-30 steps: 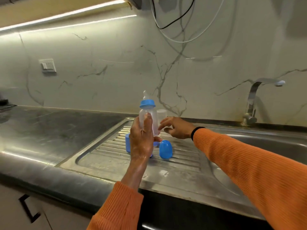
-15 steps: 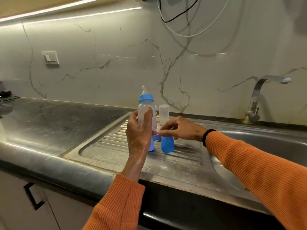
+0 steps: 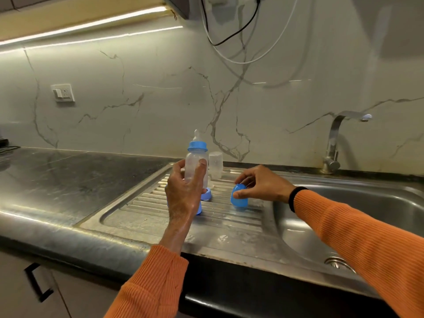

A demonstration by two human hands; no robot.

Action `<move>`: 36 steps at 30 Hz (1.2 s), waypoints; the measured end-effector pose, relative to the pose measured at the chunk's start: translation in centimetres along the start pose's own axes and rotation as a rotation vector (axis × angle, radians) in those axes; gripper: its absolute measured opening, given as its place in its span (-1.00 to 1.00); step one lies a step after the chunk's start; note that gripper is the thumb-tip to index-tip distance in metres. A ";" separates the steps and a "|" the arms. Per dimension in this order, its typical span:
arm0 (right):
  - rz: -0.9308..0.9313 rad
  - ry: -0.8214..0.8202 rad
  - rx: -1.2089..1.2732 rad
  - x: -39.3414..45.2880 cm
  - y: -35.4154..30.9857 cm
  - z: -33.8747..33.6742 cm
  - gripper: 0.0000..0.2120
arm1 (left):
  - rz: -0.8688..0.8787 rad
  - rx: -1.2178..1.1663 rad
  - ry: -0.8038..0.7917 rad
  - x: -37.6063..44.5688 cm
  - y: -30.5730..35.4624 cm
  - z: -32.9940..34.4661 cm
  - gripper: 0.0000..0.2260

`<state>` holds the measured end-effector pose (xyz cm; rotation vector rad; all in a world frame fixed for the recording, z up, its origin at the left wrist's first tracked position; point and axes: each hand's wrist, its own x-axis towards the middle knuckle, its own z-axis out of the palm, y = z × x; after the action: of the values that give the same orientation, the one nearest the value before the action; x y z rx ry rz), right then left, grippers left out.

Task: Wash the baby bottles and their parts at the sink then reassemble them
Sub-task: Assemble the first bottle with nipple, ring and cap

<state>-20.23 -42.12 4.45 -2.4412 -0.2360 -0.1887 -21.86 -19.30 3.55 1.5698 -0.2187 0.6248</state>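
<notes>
The ribbed drainboard [image 3: 160, 216] lies bare across its near half, and the dark surface [image 3: 68, 180] to the left is open right up to the wall. Its far middle is crowded: the left hand [image 3: 183, 196] holds a bottle [image 3: 195, 166] upright there, with a blue ring [image 3: 207, 194] and a clear cap [image 3: 215, 165] just behind, and the right hand [image 3: 261, 185] grips a blue cap [image 3: 238, 198] a little to the right. Farther right the sink basin [image 3: 367, 216] is crossed by the orange sleeve [image 3: 358, 237], and the tap [image 3: 337, 138] stands at the far wall.
</notes>
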 end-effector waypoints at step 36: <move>-0.228 -0.121 -0.151 3.4 -7.4 5.1 -0.60 | -0.081 -0.071 0.263 1.7 -1.7 -1.6 -0.46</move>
<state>-18.19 -32.82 5.69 -2.5750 -0.5739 -0.1630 -20.02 -17.14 2.89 1.4045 0.0202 0.7440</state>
